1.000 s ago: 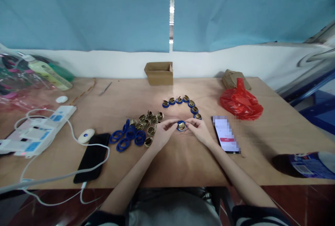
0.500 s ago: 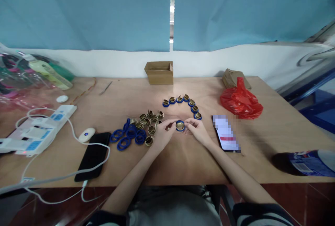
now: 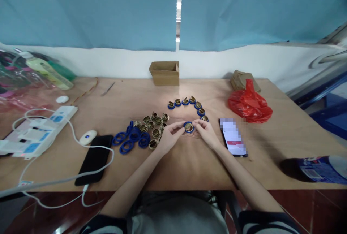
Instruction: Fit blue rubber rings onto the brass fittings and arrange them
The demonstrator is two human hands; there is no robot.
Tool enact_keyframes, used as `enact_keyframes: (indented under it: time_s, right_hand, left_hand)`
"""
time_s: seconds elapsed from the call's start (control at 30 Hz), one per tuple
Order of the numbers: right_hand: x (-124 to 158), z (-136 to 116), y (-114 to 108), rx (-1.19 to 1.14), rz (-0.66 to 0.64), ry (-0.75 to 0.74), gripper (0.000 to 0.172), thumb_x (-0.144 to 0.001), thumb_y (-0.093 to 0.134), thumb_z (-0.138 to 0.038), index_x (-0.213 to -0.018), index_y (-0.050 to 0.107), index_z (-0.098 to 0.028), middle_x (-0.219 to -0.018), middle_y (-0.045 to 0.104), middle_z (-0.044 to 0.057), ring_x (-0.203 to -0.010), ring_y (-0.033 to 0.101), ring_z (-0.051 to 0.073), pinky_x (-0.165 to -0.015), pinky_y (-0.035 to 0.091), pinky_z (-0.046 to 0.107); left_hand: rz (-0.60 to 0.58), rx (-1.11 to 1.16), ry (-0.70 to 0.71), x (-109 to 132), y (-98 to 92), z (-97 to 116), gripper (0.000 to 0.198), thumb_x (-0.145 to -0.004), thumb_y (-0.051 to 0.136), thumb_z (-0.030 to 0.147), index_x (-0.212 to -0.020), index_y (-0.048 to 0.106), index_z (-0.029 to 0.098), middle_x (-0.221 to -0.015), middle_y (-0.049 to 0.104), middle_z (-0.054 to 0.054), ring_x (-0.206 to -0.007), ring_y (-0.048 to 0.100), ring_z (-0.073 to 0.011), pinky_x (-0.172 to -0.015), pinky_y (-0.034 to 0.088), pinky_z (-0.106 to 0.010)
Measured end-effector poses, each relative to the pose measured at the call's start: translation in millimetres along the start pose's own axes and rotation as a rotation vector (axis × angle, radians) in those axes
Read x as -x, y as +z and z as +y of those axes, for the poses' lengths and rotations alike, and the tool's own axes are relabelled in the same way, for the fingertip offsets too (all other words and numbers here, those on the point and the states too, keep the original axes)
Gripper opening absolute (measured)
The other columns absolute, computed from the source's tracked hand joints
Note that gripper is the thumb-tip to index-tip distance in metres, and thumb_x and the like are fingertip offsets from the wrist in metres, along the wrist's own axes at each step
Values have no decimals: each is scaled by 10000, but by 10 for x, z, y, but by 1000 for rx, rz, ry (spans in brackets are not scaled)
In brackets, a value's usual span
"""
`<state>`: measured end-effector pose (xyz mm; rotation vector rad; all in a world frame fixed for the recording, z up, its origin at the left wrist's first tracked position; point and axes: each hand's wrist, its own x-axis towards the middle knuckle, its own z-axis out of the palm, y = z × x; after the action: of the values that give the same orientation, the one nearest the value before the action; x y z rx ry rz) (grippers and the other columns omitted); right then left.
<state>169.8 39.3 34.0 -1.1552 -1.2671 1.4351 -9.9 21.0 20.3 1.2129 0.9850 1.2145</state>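
Between my fingertips is a round gold metal piece seated in a blue ring (image 3: 189, 127), just above or on the tabletop. My left hand (image 3: 171, 136) pinches its left edge, and my right hand (image 3: 206, 132) grips the right edge. Beyond my hands, several like gold pieces in blue rings (image 3: 198, 105) form a curved row. Left of my left hand lie loose gold pieces (image 3: 156, 133) with raised flaps, some partly hidden by that hand. Beside them is a heap of loose blue rings (image 3: 127, 146).
A cardboard box (image 3: 166, 78) stands at the back. To the right are a lit phone (image 3: 233, 138), a red plastic bag (image 3: 249, 105) and a bottle (image 3: 314, 169). On the left, a black phone (image 3: 94, 161), cables and a white power strip (image 3: 51, 133) lie on the table.
Both hands have shifted slightly right and away from me with the ringed gold piece, whose flap now shows at a different angle. The view has also moved a little.
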Motion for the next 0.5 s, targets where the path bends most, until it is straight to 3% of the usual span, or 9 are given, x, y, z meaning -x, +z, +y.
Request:
enact_keyframes:
  time_s: [0.17,0.33,0.5]
  right_hand:
    - [19,-76,-6,59,-72,-29,258,-809,707,-456,-777,659,-204,-619,689,2,-541,642,164,-547,535,283]
    - [34,-105,-19,120,-127,-70,268,-841,661,-446,-752,639,-194,-604,658,-10,-516,614,141,-524,497,263]
    - [43,-68,9,128,-98,-98,316,-850,655,-505,-787,614,-198,-575,617,-30,-488,572,124,-505,474,253]
  left_hand:
    - [39,38,-7,-19,-26,0,350,-828,726,337,-1128,743,156,-1206,745,-125,-1133,698,-270,-1028,540,-447]
    - [18,99,-29,-19,-38,-17,409,-760,790,295,-1141,734,159,-1147,764,-117,-1029,722,-243,-948,576,-416]
    - [24,55,-18,-25,-56,1,421,-760,780,259,-1165,719,161,-1103,771,-111,-975,727,-222,-929,582,-407]
